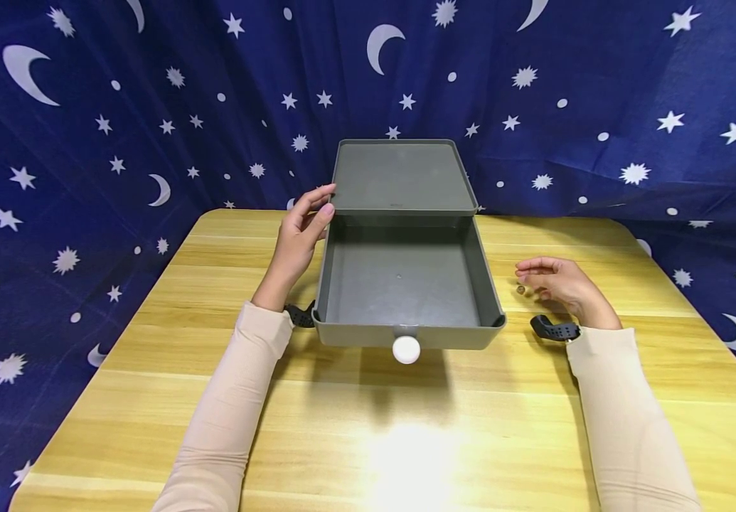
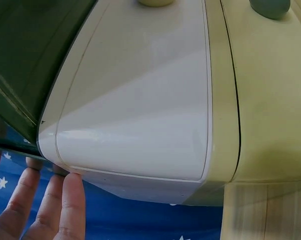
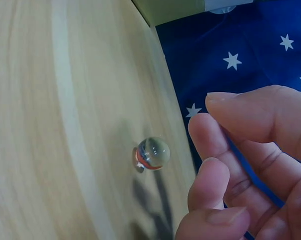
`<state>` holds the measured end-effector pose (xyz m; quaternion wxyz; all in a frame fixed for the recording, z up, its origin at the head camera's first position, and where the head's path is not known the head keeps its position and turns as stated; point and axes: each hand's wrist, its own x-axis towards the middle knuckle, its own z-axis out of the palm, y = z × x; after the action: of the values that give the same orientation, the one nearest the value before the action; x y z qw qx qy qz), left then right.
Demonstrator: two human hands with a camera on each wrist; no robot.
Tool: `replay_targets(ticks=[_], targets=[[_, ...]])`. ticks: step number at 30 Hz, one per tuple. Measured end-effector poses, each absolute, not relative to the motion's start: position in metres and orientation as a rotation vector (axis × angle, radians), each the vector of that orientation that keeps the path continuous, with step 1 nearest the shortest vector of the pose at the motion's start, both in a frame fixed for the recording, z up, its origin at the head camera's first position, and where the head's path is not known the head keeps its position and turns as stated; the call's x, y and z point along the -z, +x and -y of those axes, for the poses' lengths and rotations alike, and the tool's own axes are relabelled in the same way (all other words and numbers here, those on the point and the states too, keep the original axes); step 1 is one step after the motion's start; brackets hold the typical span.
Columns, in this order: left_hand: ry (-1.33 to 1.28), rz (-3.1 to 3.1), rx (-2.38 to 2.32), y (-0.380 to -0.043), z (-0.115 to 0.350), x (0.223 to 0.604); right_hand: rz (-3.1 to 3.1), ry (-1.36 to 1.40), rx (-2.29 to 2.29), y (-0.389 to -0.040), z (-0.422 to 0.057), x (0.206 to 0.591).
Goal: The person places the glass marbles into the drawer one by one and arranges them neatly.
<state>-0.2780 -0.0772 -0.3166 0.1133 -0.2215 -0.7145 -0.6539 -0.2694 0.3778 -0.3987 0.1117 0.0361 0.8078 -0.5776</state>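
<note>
A grey drawer unit stands on the table with its top drawer pulled out; a round white knob is on the drawer's front. My left hand touches the unit's left side near the top front corner, fingers nearly straight. In the left wrist view those fingers reach the edge of a pale panel. Right of the drawer, a clear glass marble with coloured swirls lies on the wood. My right hand hovers beside it, fingers loosely bent and holding nothing.
The wooden table carries the unit towards its back edge. A dark blue curtain with white moons and stars hangs behind and at both sides. Each wrist has a black strap.
</note>
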Motion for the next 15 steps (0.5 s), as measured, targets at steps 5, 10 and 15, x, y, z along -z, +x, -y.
replay_targets(ticks=[5, 10, 15], targets=[[-0.650, 2.096, 1.920, -0.2781, 0.0771, 0.3170, -2.385, 0.114, 1.646, -0.2690, -0.3784, 0.3996], [-0.648, 2.097, 1.923, -0.2785, 0.0772, 0.3173, -2.360, 0.135, 1.630, -0.2699, -0.3788, 0.4023], [-0.652, 2.093, 1.926, -0.2788, 0.0774, 0.3173, -2.369, 0.142, 1.626, -0.2709, -0.3805, 0.4061]])
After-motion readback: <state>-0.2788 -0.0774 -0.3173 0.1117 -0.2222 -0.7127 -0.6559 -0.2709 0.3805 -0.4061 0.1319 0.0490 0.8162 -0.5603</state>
